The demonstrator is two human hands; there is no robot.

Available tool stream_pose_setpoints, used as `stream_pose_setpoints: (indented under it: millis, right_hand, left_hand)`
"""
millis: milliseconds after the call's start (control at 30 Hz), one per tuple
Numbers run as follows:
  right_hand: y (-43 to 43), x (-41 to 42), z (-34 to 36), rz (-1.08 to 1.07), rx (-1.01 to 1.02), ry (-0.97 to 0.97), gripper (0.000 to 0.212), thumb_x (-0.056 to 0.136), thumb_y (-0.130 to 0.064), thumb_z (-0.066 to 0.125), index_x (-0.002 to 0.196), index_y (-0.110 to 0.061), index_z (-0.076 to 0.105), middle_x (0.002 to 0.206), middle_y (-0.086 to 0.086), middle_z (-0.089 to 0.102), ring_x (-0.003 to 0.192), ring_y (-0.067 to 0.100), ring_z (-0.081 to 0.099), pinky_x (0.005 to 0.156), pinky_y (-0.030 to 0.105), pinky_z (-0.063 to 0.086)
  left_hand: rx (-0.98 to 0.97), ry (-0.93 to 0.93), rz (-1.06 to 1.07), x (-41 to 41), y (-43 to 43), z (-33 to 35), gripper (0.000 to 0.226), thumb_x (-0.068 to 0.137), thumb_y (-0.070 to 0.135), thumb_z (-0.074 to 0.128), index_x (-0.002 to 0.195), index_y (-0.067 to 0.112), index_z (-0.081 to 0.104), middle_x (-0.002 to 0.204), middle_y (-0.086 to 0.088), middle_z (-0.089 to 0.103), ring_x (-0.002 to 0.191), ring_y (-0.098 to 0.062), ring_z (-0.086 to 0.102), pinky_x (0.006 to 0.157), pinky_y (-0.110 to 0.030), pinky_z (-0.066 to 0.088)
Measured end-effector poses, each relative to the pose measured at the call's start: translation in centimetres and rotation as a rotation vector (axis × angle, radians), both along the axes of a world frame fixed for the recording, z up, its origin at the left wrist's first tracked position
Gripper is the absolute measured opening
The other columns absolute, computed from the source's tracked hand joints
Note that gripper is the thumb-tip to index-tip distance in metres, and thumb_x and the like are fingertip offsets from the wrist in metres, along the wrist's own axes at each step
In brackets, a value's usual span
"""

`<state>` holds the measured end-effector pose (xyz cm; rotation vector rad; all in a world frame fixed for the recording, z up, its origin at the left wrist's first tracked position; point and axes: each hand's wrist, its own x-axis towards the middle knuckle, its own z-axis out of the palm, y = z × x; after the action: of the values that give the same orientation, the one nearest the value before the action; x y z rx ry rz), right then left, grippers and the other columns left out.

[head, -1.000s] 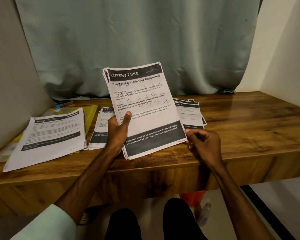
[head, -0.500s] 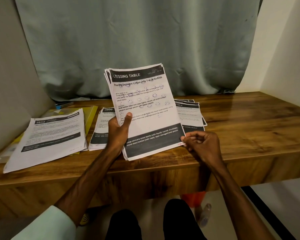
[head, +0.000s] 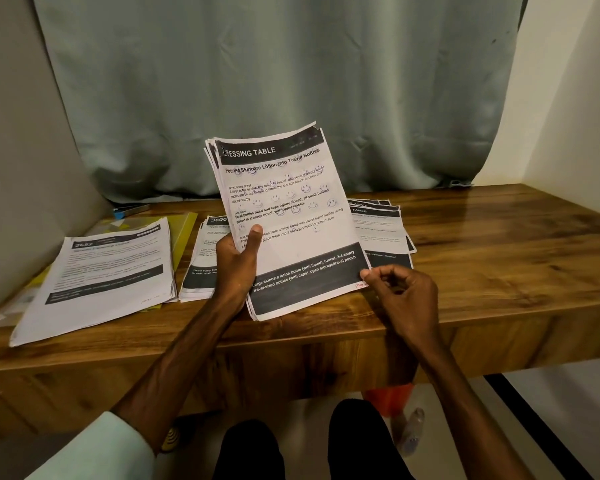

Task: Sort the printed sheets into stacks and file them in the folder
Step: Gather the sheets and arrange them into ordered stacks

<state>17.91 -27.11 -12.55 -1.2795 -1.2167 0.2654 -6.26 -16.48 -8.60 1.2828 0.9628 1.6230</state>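
Three stacks on the worktop point(head: 499, 258), plus one bundle in the hands.

Head view: the left hand point(head: 238, 261) grips the held sheaf point(head: 291, 216) by its left edge, thumb across the top page. The sheaf is tilted up over the near edge of the worktop. The right hand point(head: 404, 296) is curled, thumb and forefinger pinching the lower right corner of the top page. The hands are apart, one on each side of the sheaf.

The left stack point(head: 108, 271) lies on the yellow folder point(head: 184, 233). The middle stack point(head: 203, 261) is just beside it and partly hidden by the left hand. The right stack point(head: 381, 230) sits fanned behind the sheaf.

Risks:
- The corner pinch may lift two pages at once, so a sheet could land in the wrong stack.
- The top corners look dog-eared, so pages may snag or tear if pulled quickly.
- The one-sided left grip is loose, so the sheaf could fan out and spill off the near edge.
- The folder is pinned under the left stack, so dragging it out could scatter that stack.

Edges and room:
- The left stack's near corner is close to the front edge.
- A wall closes the left side and the curtain point(head: 274, 81) closes the back.
- There is wide bare wood to the right of the right stack.
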Motion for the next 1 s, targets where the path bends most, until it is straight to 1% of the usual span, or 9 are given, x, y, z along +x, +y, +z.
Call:
stream_pose_setpoints:
  millis: [133,233,400,533,633,733,800,900,1000]
  right_hand:
    - [-1.0,-2.9,-0.5,-0.132,0.073,0.016,0.011,0.084,-0.021,0.083,0.092,-0.019,0.076,0.08,-0.011,0.073,0.073,0.007,0.069,0.066,0.029,0.06]
    - [-1.4,-5.5,-0.8,-0.14,0.127,-0.071,0.008,0.086,-0.025,0.081,0.088,-0.019,0.075,0.091,-0.01,0.07,0.082,0.006,0.067,0.066,0.03,0.06]
    - [-0.9,-10.0,-1.6,-0.108,0.184,-0.27,0.016,0.09,-0.032,0.075,0.089,-0.016,0.074,0.128,0.0,0.066,0.121,0.013,0.059,0.097,0.013,0.045]
    - [-0.5,-11.9,-2.0,-0.028,0.137,-0.3,0.034,0.097,-0.044,0.056,0.094,-0.015,0.074,0.144,0.002,0.059,0.131,0.005,0.05,0.102,0.013,0.037]
    - [-0.6,-11.4,-1.7,0.009,0.136,-0.183,0.026,0.105,-0.029,0.052,0.095,-0.017,0.073,0.133,-0.001,0.066,0.121,-0.001,0.056,0.095,0.021,0.053]
    - [-0.5,-9.7,-0.7,0.0,0.087,0.073,0.015,0.104,-0.023,0.058,0.102,-0.019,0.073,0.098,-0.01,0.075,0.091,0.006,0.071,0.075,0.04,0.062]
    - [-0.3,-8.7,0.0,-0.029,0.061,0.144,0.006,0.098,-0.022,0.068,0.101,-0.019,0.073,0.087,-0.011,0.075,0.083,0.008,0.073,0.072,0.037,0.063]
    - [0.5,-7.6,0.3,-0.103,0.016,0.108,0.024,0.084,-0.03,0.081,0.103,-0.021,0.07,0.092,-0.012,0.072,0.087,0.007,0.07,0.076,0.031,0.061]
    - [1.1,-7.3,-0.3,-0.217,-0.035,-0.017,0.057,0.073,-0.051,0.084,0.118,-0.025,0.063,0.115,-0.011,0.066,0.11,0.009,0.06,0.09,0.027,0.053]
  left_hand:
    - [0.0,0.003,0.01,0.0,0.0,-0.1,0.011,0.101,0.029,0.061,0.112,0.032,0.061,0.112,0.003,0.072,0.087,-0.007,0.074,0.068,-0.023,0.061]
    - [-0.006,0.008,0.016,0.0,0.2,-0.2,0.019,0.101,0.028,0.062,0.119,0.026,0.062,0.115,0.001,0.073,0.09,-0.009,0.075,0.07,-0.024,0.062]
    - [0.0,0.026,0.037,0.1,0.3,-0.3,0.025,0.101,0.029,0.062,0.124,0.019,0.063,0.117,-0.001,0.074,0.094,-0.012,0.075,0.071,-0.022,0.061]
    - [-0.003,0.04,0.035,0.1,0.3,-0.4,0.028,0.101,0.029,0.062,0.127,0.018,0.064,0.119,0.0,0.074,0.102,-0.016,0.074,0.083,-0.033,0.062]
    - [-0.02,0.026,0.029,0.0,0.3,-0.4,0.025,0.101,0.028,0.062,0.125,0.019,0.064,0.117,0.001,0.074,0.099,-0.016,0.075,0.082,-0.034,0.063]
    - [-0.026,0.023,0.019,0.0,0.4,-0.3,0.03,0.101,0.029,0.063,0.128,0.016,0.064,0.117,0.0,0.074,0.099,-0.017,0.075,0.081,-0.036,0.063]
    - [-0.028,0.009,-0.006,0.0,0.3,-0.3,0.025,0.101,0.029,0.063,0.125,0.021,0.064,0.117,-0.001,0.075,0.099,-0.018,0.075,0.08,-0.036,0.063]
    - [-0.023,0.011,-0.003,0.0,0.2,-0.2,0.028,0.101,0.028,0.063,0.126,0.017,0.065,0.118,-0.003,0.075,0.098,-0.018,0.075,0.081,-0.037,0.063]
    - [-0.034,0.003,-0.004,0.0,0.1,-0.2,0.029,0.101,0.029,0.063,0.127,0.016,0.063,0.118,-0.004,0.074,0.097,-0.019,0.076,0.078,-0.036,0.064]
